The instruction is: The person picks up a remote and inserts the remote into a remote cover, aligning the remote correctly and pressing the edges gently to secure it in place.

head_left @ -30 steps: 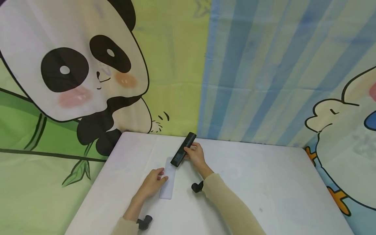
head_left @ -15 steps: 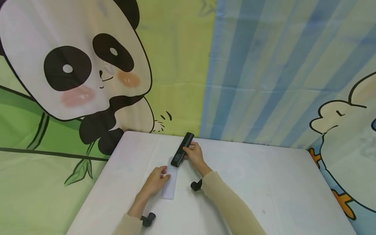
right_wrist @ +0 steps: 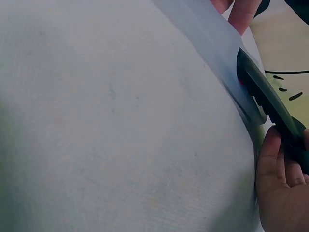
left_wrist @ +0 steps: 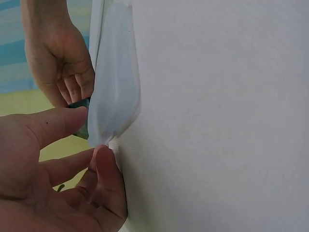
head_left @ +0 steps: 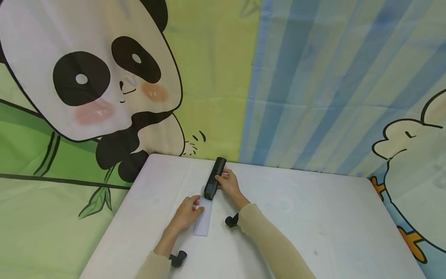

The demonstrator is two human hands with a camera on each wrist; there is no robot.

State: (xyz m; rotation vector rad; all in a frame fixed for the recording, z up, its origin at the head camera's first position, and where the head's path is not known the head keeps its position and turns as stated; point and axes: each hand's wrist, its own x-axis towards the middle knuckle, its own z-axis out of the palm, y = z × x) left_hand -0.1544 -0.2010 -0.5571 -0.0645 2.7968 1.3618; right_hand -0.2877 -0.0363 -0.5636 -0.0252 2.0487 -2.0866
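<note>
A black remote control (head_left: 215,178) is held in my right hand (head_left: 230,186), slanted, with its lower end over the far end of a translucent flat sleeve (head_left: 203,221). The right wrist view shows the remote (right_wrist: 270,94) edge-on, close to the sleeve (right_wrist: 212,48), fingers and thumb around its far part. My left hand (head_left: 185,214) is at the sleeve's left side. In the left wrist view, the thumb and fingers of the left hand (left_wrist: 72,164) pinch the edge of the sleeve (left_wrist: 116,72); the remote is mostly hidden behind it.
Both hands work over a white table (head_left: 296,217). Behind its far edge hangs a printed cloth (head_left: 216,77) with a panda and stripes. Black wrist mounts (head_left: 178,259) show beside both forearms.
The remote has turned to a steeper slant, and its lower end lies a little further over the sleeve. The left hand keeps its place at the sleeve. The head view has shifted slightly.
</note>
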